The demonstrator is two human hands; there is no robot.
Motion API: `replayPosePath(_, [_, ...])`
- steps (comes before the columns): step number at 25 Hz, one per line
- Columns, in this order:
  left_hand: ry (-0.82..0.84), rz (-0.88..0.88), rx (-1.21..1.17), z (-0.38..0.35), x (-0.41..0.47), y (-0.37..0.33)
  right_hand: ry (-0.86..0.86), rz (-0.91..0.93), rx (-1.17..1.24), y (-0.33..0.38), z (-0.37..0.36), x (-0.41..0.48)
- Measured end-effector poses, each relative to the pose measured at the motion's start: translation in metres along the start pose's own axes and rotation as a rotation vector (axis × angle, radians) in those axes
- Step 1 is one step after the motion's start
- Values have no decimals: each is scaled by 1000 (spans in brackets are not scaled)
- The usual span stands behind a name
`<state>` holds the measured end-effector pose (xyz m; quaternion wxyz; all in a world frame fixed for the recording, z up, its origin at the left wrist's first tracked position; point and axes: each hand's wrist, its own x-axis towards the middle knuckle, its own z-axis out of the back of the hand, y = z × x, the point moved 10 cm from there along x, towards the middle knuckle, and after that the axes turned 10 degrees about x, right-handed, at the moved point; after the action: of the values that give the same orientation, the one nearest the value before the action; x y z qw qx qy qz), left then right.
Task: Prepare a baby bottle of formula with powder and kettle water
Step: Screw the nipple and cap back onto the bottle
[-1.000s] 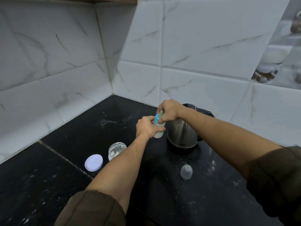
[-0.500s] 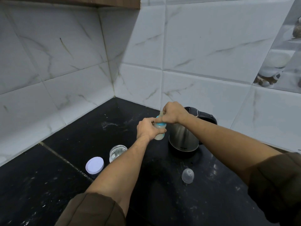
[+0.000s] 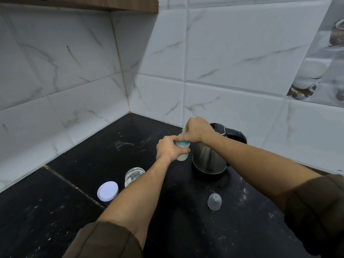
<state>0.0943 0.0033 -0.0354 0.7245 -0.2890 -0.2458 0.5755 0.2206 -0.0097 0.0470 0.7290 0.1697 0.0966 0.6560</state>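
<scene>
Presently, the baby bottle [image 3: 182,152] is held upright above the black counter [image 3: 74,211], its long axis near vertical, just beside the steel kettle [image 3: 209,158], which stands at 3 o'clock from it. The left hand [image 3: 168,148] is clenched around the bottle body from 9 o'clock. The right hand [image 3: 197,130] sits at 12 o'clock on the same axis, fingers closed on the blue collar [image 3: 183,144] and teat, so the coming twist turns about that vertical axis; both hands are equally near. The contents look pale and cloudy, which suggests powder and water are in.

The open powder jar [image 3: 134,175] and its white lid [image 3: 108,191] lie at 7 o'clock from the bottle; the clear cap [image 3: 214,201] lies at 5 o'clock, well apart.

Compared with the frame one second earlier, the right hand has rotated slightly on the collar; the bottle remains at the same place beside the kettle.
</scene>
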Motion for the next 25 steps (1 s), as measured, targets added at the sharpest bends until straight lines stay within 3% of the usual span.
replayPosePath(4, [3,-6,-1,1,-1,1,-2,-29,4,-3,-2,-3])
replayPosePath(9, [13,4,8,2,-2,2,196,17,15,1,-16,-1])
replayPosePath(14, [0,-23,42,7,0,-5,156,51,112,3,-6,0])
replayPosePath(25, [6,-29,52,9,-3,-10,107,56,75,4,1,-2])
